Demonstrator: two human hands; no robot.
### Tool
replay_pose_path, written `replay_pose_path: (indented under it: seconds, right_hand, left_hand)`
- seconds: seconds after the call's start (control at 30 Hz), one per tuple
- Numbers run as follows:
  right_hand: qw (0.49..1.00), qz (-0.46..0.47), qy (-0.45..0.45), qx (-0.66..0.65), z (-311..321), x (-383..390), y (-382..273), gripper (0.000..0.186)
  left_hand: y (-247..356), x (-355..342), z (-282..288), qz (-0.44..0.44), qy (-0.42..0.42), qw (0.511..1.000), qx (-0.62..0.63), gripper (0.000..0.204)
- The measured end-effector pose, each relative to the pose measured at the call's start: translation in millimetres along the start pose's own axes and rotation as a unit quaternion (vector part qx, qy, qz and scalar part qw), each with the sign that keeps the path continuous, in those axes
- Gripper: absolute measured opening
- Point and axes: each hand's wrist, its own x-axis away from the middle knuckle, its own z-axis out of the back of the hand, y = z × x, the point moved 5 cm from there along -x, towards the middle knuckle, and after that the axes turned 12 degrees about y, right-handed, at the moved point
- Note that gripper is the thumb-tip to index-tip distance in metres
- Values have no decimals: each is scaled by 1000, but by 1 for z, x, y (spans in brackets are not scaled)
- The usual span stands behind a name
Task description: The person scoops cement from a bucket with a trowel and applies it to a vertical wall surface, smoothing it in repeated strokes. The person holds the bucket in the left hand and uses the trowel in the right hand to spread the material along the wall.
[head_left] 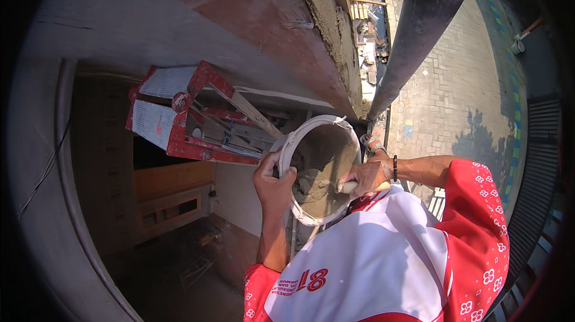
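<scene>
A white bucket (287,153), its rim crusted with dried mortar, is tilted in front of my chest with its mouth toward me. My left hand (274,179) clasps its left rim, thumb over the edge. Grey wet mortar (326,199) lies inside, part in shade. My right hand (364,179), with a dark beaded bracelet on the wrist, is closed round the pale handle of a trowel (346,188) at the bucket's right side. The trowel's blade reaches into the mortar and is hard to make out.
A red stepladder (179,106) with pale treads stands to the left, beside the bucket. A partly plastered wall (239,17) runs above it. A thick dark pole (419,29) rises at the right, near a paved lane (455,76). Below left is a shaded room with an orange wooden piece (173,181).
</scene>
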Motion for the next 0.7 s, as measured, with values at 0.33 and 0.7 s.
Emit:
replay_pose_path:
  seconds: [0.33, 0.7]
  right_hand:
    - [940, 22, -10, -340, -20, 16, 0, 44]
    - [957, 91, 155, -229, -14, 58, -37, 44]
  left_hand:
    - [0, 0, 13, 53, 74, 984, 154, 28]
    - [-22, -7, 33, 45, 126, 940, 314, 27]
